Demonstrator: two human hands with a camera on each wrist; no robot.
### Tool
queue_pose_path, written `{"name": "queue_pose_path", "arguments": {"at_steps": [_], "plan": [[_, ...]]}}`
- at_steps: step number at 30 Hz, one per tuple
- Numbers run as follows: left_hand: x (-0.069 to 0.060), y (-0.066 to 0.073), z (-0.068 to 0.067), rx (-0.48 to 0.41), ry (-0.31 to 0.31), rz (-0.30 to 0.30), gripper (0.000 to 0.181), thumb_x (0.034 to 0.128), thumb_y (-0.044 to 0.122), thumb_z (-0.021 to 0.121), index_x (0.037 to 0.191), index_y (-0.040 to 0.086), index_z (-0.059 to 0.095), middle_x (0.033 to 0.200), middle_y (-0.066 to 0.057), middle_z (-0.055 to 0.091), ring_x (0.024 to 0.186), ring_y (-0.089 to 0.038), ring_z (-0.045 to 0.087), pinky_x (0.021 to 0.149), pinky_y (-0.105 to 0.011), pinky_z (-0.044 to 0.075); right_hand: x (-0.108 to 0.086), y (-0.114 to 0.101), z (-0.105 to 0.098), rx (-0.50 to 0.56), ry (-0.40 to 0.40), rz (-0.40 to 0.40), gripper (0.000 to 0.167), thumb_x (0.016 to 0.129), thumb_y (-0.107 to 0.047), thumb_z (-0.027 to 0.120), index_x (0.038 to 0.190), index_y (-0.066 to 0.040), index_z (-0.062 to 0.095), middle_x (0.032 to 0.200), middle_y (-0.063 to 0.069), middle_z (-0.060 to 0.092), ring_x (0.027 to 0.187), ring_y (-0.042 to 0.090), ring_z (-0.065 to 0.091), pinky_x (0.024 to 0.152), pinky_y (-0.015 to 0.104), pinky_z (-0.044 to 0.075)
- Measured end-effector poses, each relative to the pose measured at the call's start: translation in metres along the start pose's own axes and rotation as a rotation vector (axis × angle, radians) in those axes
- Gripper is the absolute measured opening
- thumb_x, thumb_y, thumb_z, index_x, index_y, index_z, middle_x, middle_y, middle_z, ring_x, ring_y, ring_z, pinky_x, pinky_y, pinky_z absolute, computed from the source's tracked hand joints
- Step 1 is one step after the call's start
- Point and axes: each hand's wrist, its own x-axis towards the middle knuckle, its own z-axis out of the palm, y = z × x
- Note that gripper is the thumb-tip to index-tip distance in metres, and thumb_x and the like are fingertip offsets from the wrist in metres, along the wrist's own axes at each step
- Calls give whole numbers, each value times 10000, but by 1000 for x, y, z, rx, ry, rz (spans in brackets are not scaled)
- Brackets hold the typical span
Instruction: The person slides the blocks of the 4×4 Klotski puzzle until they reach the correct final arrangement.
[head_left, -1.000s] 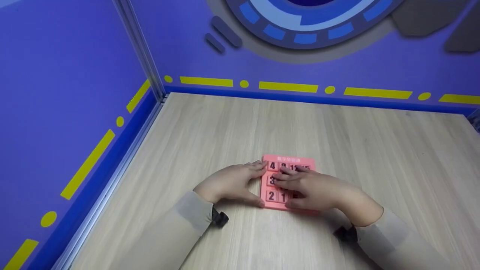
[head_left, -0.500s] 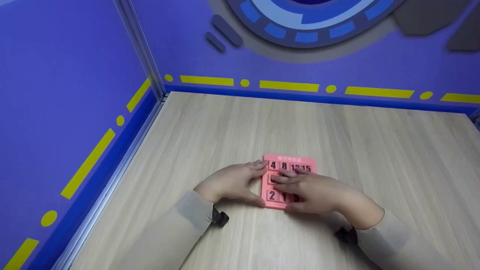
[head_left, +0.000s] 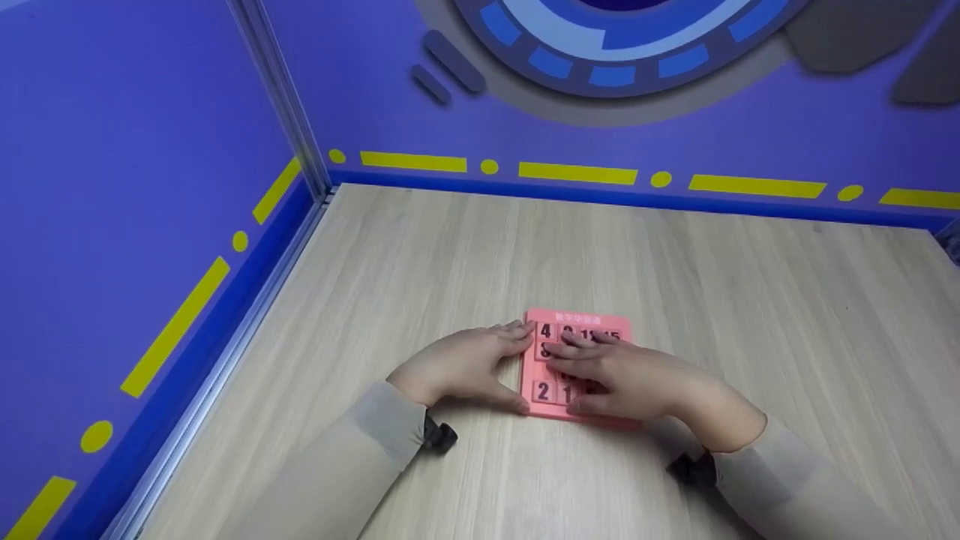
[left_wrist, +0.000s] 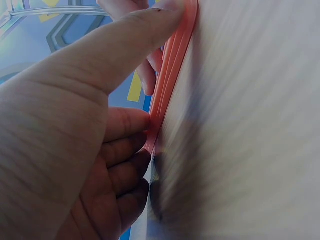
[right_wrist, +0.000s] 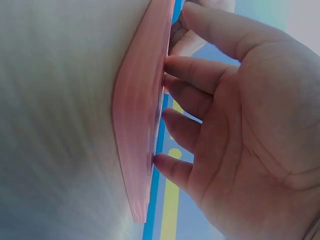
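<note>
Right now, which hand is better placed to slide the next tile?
Likely the right hand: its fingers reach over the number tiles of the pink board. The left hand touches the board's left edge with thumb and fingers, better suited to steadying it.

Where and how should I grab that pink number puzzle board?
I'd probably span the pink number puzzle board across its left part, thumb on near edge, fingers on far edge, coming from the left. It lies flat with straight edges, and the right hand covers much of its right side.

A metal post (head_left: 280, 90) joins 2 blue walls (head_left: 150, 150) beside a wooden table (head_left: 450, 247).
</note>
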Motion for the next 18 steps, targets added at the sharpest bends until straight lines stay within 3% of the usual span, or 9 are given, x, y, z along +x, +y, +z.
{"name": "queue_pose_path", "arguments": {"at_steps": [13,18], "plan": [[-3,-1,2,-13,9,16,1113,887,641,911,1755,159,408,1886,37,259,1769,-190,253,1468,-412,249,3,7,3,127,3,31,640,1164,-611,513,1691,-251,560,1795,43,480,1762,365,278,1434,708,214],[-2,-1,0,-2,7,16,1123,883,656,907,1759,172,397,1888,40,250,1772,-189,242,1468,-418,246,1,7,-2,127,45,-9,667,1175,-581,511,1717,-192,514,1836,30,415,1747,353,324,1436,677,239]]}}
